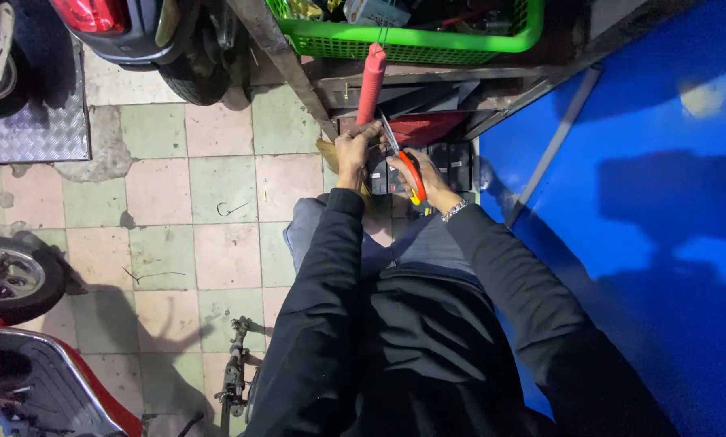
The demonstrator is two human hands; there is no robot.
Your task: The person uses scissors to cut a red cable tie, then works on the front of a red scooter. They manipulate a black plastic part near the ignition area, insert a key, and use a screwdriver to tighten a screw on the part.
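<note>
Pliers [407, 166] with red handles sit in the right hand [424, 176], tips pointing up toward the left hand [355, 150].

The right hand is closed around the handles; the left hand's fingers are curled together at the foot of a red cylinder [370, 85] that hangs down from the green basket [411, 47], though what they pinch is too small to tell. Both hands work just in front of dark blocks [452, 158] under the metal rack [290, 69], hemmed by a blue panel [638, 202] on the right. Tiled floor [185, 218] lies open to the left, edged by a wheel [11, 279] and a scooter body [128, 24].
</note>
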